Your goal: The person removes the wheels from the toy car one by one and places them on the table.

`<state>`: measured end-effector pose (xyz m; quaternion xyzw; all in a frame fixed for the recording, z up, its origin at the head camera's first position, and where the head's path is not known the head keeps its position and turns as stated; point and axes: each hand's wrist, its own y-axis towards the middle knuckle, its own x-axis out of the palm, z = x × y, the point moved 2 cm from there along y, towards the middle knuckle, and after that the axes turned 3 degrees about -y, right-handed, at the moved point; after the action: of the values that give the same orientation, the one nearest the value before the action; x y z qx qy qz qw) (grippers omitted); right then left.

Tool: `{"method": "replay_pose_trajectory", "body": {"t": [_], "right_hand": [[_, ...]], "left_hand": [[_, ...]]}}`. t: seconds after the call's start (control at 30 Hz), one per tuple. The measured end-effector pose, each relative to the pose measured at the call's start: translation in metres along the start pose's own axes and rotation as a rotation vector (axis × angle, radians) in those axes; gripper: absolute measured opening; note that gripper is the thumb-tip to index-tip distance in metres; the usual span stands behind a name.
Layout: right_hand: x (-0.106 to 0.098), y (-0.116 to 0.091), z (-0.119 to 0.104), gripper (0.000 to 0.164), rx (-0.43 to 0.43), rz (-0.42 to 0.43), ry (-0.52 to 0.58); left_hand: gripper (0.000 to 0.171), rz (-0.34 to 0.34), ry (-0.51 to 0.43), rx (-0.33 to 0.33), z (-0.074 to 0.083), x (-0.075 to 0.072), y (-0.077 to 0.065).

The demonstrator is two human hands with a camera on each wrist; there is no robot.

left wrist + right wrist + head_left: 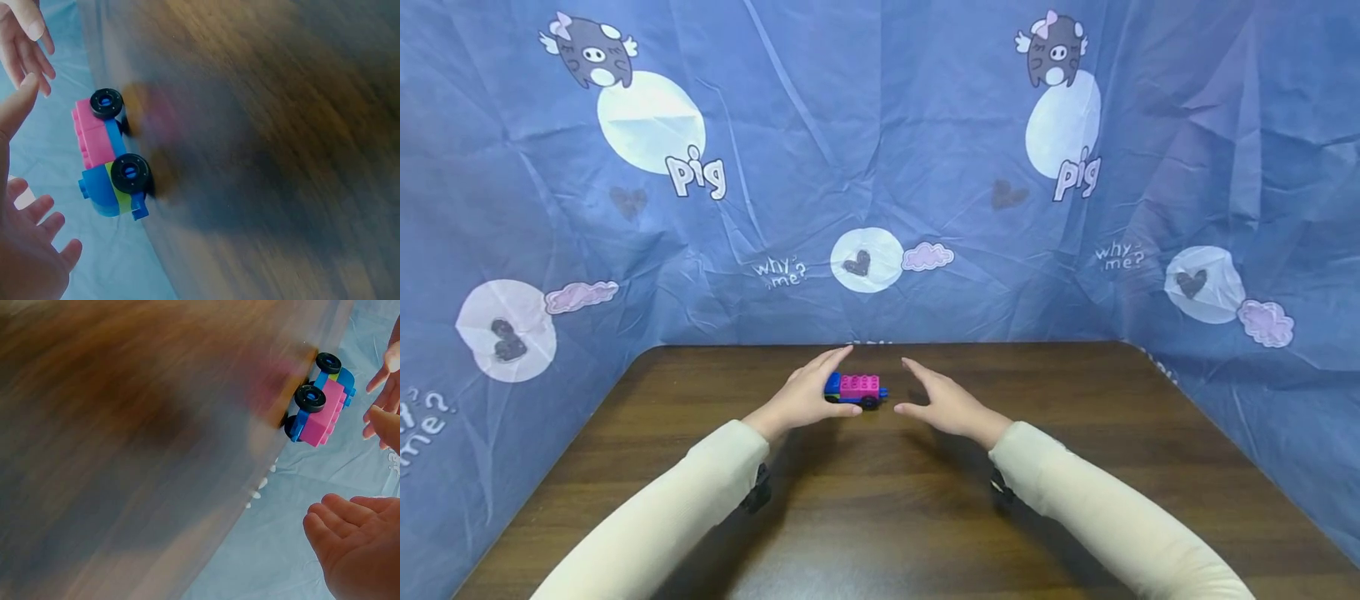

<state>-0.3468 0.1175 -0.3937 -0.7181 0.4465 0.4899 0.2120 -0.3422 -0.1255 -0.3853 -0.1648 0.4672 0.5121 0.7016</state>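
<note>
A toy truck built of blocks (pixel 860 384) stands on its black wheels on the brown table, with a pink studded block at its back and a blue front end. My left hand (pixel 801 398) is nearest, around the blue end, its thumb and fingers spread; in the left wrist view a gap shows between that hand (pixel 34 250) and the truck (pixel 97 140). Across from it, beyond the truck's pink end, my right hand (pixel 951 406) is held with fingers extended and nothing in it. The right wrist view shows its palm (pixel 362 540) apart from the truck (pixel 325 412).
The wooden table (pixel 880 517) has rounded far corners. Blue printed cloth (pixel 880 167) hangs behind it and along both sides. Dark devices (pixel 758 490) are strapped under the cream sleeves (pixel 662 508).
</note>
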Motion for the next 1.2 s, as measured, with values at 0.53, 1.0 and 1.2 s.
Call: {"method": "replay_pose_trajectory", "body": {"t": [0.53, 1.0, 1.2], "right_hand": [[0.016, 0.032, -0.003, 0.068, 0.058, 0.073, 0.144], [0.029, 0.053, -0.001, 0.057, 0.2, 0.103, 0.339], [0.037, 0.059, 0.0, 0.048, 0.294, 0.094, 0.535]], "left_hand": [[0.081, -0.01, -0.135, -0.054, -0.024, 0.009, 0.025], [0.054, -0.04, -0.324, -0.167, -0.032, 0.018, 0.033], [0.049, -0.049, -0.37, -0.195, -0.035, 0.021, 0.035]]}}
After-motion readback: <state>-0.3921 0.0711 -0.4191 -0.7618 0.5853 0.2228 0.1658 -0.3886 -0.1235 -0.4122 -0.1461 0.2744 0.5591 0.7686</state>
